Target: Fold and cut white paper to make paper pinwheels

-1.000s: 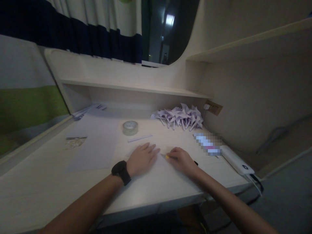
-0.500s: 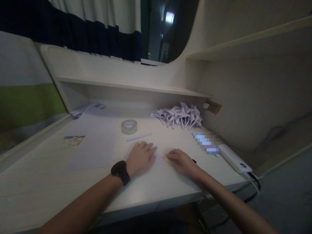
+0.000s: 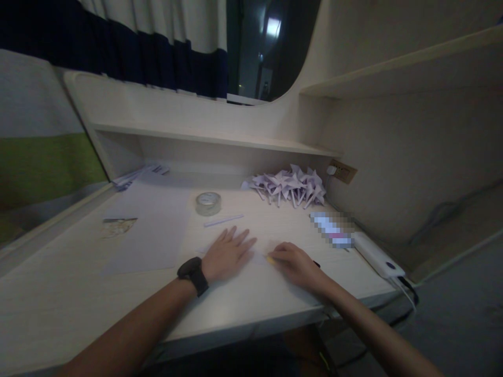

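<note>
My left hand (image 3: 228, 255), with a black watch on its wrist, lies flat with fingers spread on a small piece of white paper (image 3: 258, 257) on the desk. Most of that paper is hidden under the hand. At the paper's right side, my right hand (image 3: 293, 262) is closed around a slim tool (image 3: 270, 259) with a yellow tip. A dark end shows behind the hand; the tool's kind is hidden by the fingers. Just beyond my left hand lie a thin white paper stick (image 3: 223, 220) and a roll of clear tape (image 3: 208, 204).
Several white paper pinwheels (image 3: 291, 184) are heaped at the back right. Large white sheets (image 3: 151, 235) cover the left side, near a patterned piece (image 3: 119, 226). On the right are a blurred-out phone-like object (image 3: 332, 230) and a white power strip (image 3: 375, 255) with cables.
My left hand's fingers have spread wider and reach slightly farther right. My right hand has shifted slightly right with the yellow-tipped tool.
</note>
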